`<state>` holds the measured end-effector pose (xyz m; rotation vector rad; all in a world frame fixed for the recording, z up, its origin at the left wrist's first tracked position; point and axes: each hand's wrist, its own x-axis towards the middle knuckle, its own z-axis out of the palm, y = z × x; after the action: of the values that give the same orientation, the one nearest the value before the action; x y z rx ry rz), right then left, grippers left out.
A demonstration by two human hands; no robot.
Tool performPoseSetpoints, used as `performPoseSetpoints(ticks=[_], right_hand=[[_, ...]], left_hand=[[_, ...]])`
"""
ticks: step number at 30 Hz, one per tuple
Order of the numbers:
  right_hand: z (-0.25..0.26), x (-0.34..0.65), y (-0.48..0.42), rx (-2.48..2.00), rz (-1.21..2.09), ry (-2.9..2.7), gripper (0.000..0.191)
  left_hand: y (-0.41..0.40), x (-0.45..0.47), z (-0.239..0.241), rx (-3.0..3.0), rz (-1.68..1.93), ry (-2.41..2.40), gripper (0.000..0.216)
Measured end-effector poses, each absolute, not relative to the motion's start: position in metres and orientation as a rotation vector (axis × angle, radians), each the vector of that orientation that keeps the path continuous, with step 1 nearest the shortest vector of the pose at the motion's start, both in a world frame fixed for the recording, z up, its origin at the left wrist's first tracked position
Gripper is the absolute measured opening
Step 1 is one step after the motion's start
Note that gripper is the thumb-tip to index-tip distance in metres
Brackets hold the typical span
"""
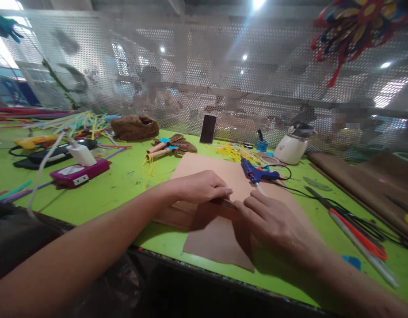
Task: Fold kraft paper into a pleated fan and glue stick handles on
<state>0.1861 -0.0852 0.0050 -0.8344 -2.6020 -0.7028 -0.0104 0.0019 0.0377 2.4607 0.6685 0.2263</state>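
Observation:
A brown sheet (219,240), cloth or paper, lies at the table's front edge, its far edge folded over in a narrow strip. My left hand (204,187) is closed on the left part of that fold, thumb and fingers together. At the fold's right end, my right hand (272,218) pinches the edge with curled fingers. Both hands rest above a tan board (192,165), which the brown sheet partly covers. Just beyond my right hand, a blue glue gun (255,171) lies on the board with a white glue stick in it. My fingers hide part of the fold.
Scissors (323,201) and an orange-handled tool (359,234) lie on the right, near black cables. Behind stand a white kettle (291,145) and a phone (208,129). Brown wrapped sticks (162,148), a purple power strip (81,173) and colourful pipe cleaners (74,121) are left.

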Motion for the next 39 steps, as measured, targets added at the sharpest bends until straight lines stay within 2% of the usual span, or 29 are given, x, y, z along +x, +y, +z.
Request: performPoseSetpoints(ticks=[3,7,11,16,19,23,27,30,35,39], right_hand=[[0.008,0.186,-0.086,-0.777,-0.758,-2.580,0.025],[0.006,0.188,-0.085,-0.820,-0.746,-2.512,0.026],[-0.001,0.188,-0.082,-0.940,-0.592,-2.421,0.024],[-0.002,0.192,-0.074,-1.041,-0.152,-2.264,0.022],[0.005,0.196,-0.073,-1.204,0.235,-2.198,0.023],[0.011,0.195,-0.076,-1.338,0.831,-2.065,0.042],[0.008,0.193,-0.077,-1.344,1.090,-1.895,0.036],[0.006,0.194,-0.077,-1.345,1.092,-1.850,0.032],[0.007,0.197,-0.078,-1.355,0.789,-2.057,0.032],[0.009,0.199,-0.076,-1.306,0.707,-2.182,0.032]], left_hand=[[0.003,-0.014,0.037,2.381,0.114,0.599,0.042],[-0.001,-0.014,0.037,2.219,0.136,0.554,0.035],[-0.003,-0.013,0.036,2.133,0.156,0.567,0.032],[-0.003,-0.012,0.035,2.281,0.177,0.622,0.030],[-0.005,-0.012,0.035,2.372,0.212,0.621,0.028],[-0.010,-0.011,0.035,2.410,0.253,0.634,0.025],[-0.014,-0.010,0.036,2.427,0.273,0.611,0.022],[-0.018,-0.010,0.038,2.446,0.281,0.623,0.021],[-0.024,-0.011,0.041,2.474,0.275,0.660,0.018],[-0.025,-0.010,0.038,2.583,0.292,0.694,0.018]])
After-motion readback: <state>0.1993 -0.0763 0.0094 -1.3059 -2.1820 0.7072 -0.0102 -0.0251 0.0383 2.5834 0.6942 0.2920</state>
